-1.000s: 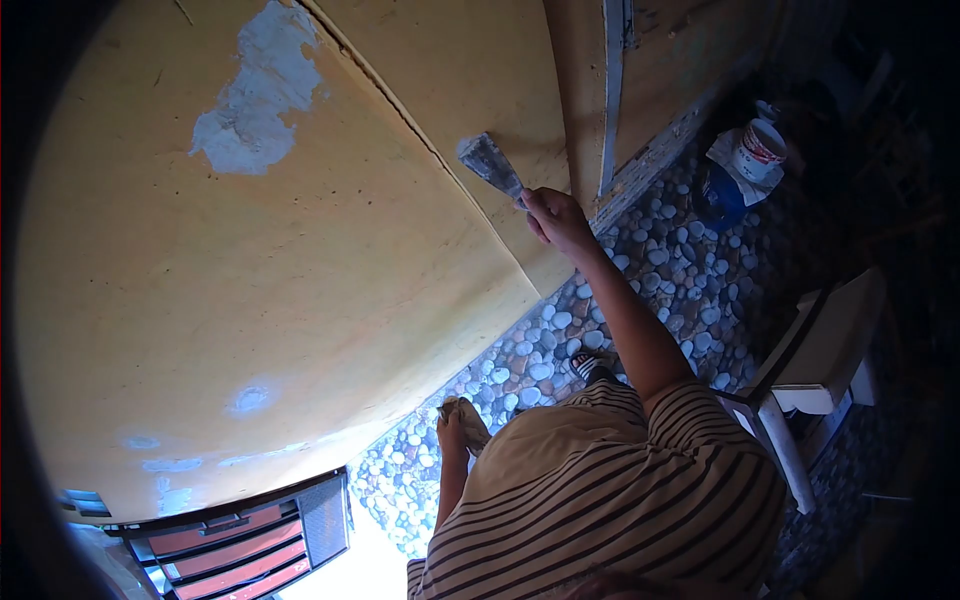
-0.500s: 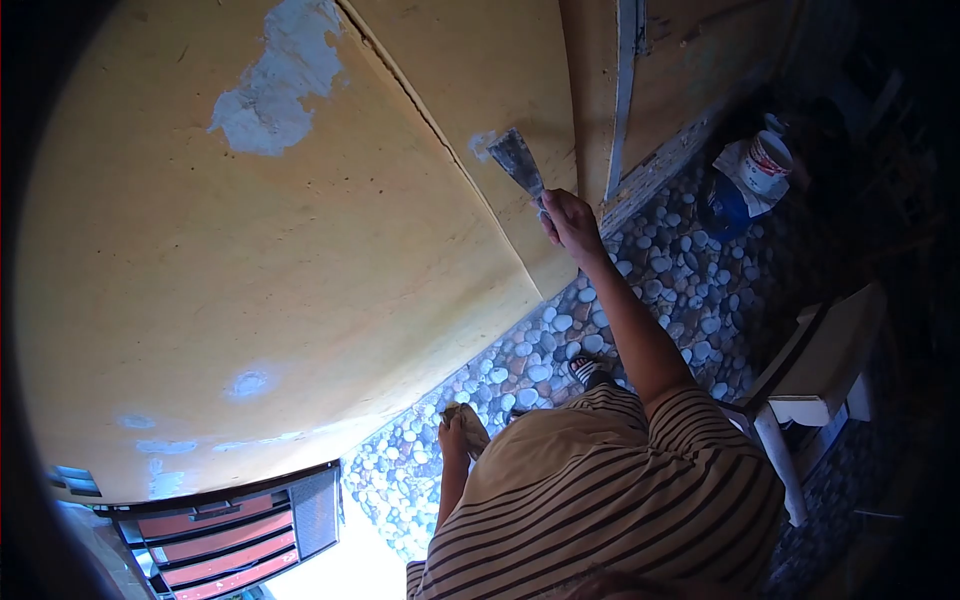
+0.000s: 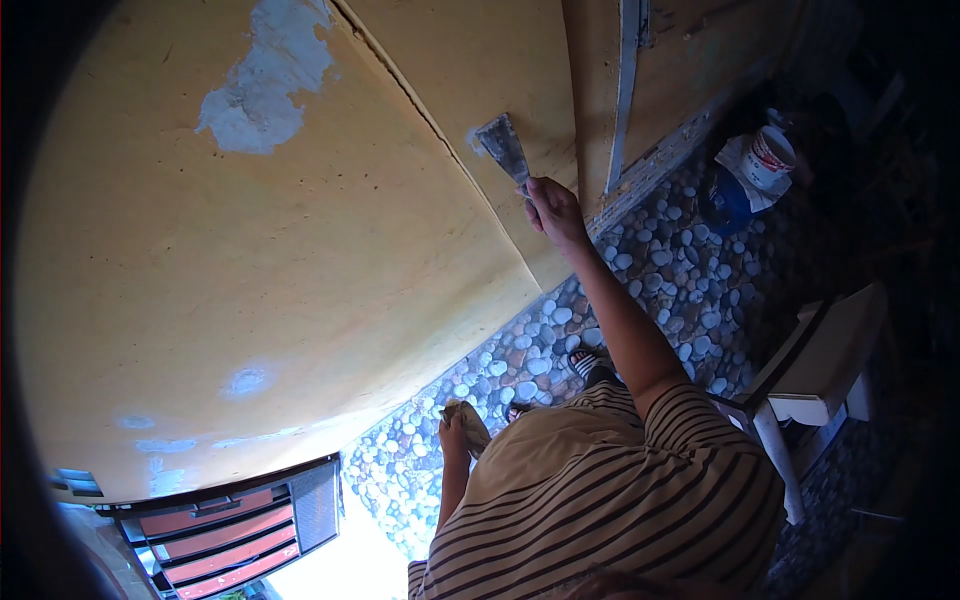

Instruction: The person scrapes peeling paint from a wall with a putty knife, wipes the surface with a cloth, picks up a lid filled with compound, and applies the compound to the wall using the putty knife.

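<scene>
My right hand (image 3: 557, 212) is closed around the handle of a putty knife (image 3: 503, 145). The wide grey blade, smeared with whitish residue, points up and left at the yellow wall (image 3: 300, 260). Beside its edge is a small whitish patch (image 3: 474, 141); whether the blade touches the wall, I cannot tell. Low by my waist, my left hand (image 3: 453, 436) grips a crumpled tan bag (image 3: 470, 424), partly hidden by my fingers. A long crack (image 3: 410, 95) runs down the wall left of the knife, with a large whitish patch (image 3: 262, 85) farther left.
The floor (image 3: 655, 265) has a pebble pattern. On the right stands a white chair (image 3: 815, 385). Beyond it, a white-and-red tub (image 3: 769, 160) sits on a blue container (image 3: 728, 205). A shelf with red slats (image 3: 225, 540) is at lower left, beside a bright opening.
My right hand and the putty knife have shifted a little left and upward in view. My left hand stays in place with the bag.
</scene>
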A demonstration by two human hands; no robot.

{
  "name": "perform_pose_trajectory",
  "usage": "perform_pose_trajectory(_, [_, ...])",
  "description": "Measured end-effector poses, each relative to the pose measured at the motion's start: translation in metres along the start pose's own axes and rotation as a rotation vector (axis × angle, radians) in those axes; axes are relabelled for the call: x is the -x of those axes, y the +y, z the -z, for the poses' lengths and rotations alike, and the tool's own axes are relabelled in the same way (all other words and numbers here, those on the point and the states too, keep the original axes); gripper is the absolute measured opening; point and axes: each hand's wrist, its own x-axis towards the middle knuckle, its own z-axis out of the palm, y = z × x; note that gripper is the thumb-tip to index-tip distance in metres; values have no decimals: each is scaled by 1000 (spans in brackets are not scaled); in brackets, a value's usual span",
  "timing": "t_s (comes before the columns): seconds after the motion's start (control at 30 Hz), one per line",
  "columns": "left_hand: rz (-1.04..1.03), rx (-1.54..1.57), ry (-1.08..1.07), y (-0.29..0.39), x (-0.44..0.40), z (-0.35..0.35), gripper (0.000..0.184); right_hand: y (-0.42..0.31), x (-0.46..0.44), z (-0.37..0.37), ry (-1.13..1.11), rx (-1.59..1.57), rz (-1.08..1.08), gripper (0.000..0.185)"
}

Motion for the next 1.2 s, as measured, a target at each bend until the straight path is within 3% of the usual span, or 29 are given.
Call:
perform_pose_trajectory(0.77, [-37, -6, -40, 23, -5, -14, 41, 44, -12, -15, -7, -72, -5, 35])
perform_pose_trajectory(1.2, [-82, -46, -24, 7, -18, -11, 38, 29, 15, -4, -33, 19, 30, 36])
